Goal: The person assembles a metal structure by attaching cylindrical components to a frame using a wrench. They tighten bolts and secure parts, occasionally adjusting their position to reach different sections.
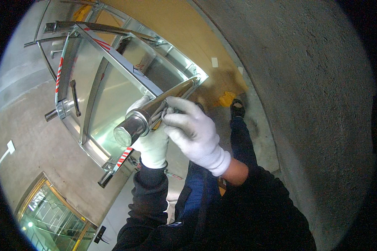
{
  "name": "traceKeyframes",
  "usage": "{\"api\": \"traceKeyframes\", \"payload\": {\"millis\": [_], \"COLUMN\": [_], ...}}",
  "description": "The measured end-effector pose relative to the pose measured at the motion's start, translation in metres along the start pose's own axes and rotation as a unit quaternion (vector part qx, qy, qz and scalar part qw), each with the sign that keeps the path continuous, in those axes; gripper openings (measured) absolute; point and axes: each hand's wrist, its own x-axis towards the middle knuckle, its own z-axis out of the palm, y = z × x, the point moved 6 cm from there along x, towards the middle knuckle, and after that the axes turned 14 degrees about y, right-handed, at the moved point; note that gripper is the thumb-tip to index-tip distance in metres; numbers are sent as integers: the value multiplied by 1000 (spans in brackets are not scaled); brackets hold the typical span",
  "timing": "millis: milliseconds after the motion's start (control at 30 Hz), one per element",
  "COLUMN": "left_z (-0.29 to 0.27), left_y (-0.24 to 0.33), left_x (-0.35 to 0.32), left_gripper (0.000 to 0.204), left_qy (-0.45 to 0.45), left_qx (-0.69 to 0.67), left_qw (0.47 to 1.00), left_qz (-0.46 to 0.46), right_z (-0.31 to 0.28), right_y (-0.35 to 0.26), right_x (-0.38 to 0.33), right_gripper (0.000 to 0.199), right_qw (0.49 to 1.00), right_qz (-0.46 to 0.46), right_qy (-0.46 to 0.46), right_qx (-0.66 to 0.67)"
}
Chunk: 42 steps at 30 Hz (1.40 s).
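A thick, shiny metal tube (155, 109) with a round capped end runs along the near side of a metal frame. My left hand (151, 144), in a white glove, is wrapped round the tube from beneath, close to that end. Against the tube's right side, the bent fingers of my white-gloved right hand (192, 129) are pressed together. Whatever they may pinch is hidden behind them. Beyond the tube, an open-ended wrench (75, 98) rests on a metal panel of the frame (132, 73).
A rough grey wall (310, 83) rises on the right. Yellow material (227, 99) lies on the floor by my foot (237, 109). At lower left is a yellow-framed glass opening (50, 213). Short tube ends (105, 180) with red-and-white striped tape nearby stick out from the frame.
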Motion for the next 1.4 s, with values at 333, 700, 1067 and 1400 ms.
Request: {"api": "traceKeyframes", "payload": {"millis": [333,700,1067,1400], "left_z": [2,3,6,-6], "left_y": [9,8,13,13], "left_x": [1,-1,0,1], "left_gripper": [56,55,55,62], "left_qy": [-1,15,5,-35], "left_qx": [85,115,147,134], "left_qw": [994,989,983,990], "left_qz": [75,96,114,-6], "right_z": [0,2,4,-15], "right_y": [16,23,65,91], "right_x": [-2,-5,-42,-52], "right_gripper": [25,37,33,35], "right_qw": [958,973,745,675], "right_qz": [230,190,515,590], "right_qy": [-23,18,117,67], "right_qx": [172,129,408,438]}}
